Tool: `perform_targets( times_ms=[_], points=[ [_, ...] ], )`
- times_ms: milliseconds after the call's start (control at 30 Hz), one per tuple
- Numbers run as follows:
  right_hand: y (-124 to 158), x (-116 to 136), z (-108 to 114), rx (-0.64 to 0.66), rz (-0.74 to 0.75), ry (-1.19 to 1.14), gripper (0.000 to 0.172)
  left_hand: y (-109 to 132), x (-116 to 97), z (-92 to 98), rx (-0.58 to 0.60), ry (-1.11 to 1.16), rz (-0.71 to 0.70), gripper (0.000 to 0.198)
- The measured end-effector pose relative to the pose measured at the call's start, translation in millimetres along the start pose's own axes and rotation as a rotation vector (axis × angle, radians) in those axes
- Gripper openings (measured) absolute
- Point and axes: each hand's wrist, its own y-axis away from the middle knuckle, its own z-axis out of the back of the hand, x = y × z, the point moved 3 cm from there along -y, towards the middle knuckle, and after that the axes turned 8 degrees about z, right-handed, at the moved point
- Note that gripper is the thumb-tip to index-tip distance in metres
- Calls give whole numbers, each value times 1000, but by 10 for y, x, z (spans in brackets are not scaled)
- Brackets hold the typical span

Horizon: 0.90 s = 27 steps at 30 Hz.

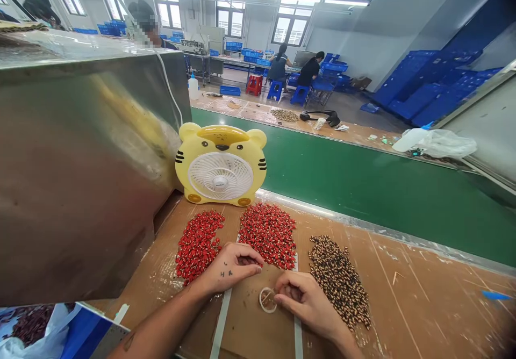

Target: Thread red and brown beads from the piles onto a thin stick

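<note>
The left hand (229,267) and right hand (304,297) are shown with each grip curled nearly closed; anything held is hidden by the fingers, so no hold can be confirmed. A pale ring (267,300) is seen between them on the cardboard-covered counter (245,327), beside heaps of red beads (269,235) and speckled brown beads (338,281). Dark red beads (28,324) are partly hidden in a bag (48,332), cut off at the frame corner.
</note>
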Motion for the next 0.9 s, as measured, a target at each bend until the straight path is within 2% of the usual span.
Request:
perform_targets(
  times_ms=[367,567,767,900],
  points=[
    [7,62,-24,-21,136,54,42,0,-17,13,-9,1,-15,15],
    [18,134,-45,-4,225,118,35,-16,16,21,-11,13,-84,14],
    [35,135,-57,-49,283,172,27,-40,88,-35,18,120,-36,14],
    [50,114,-84,-20,280,194,26,-29,65,-51,49,151,-12,14]
  ],
)
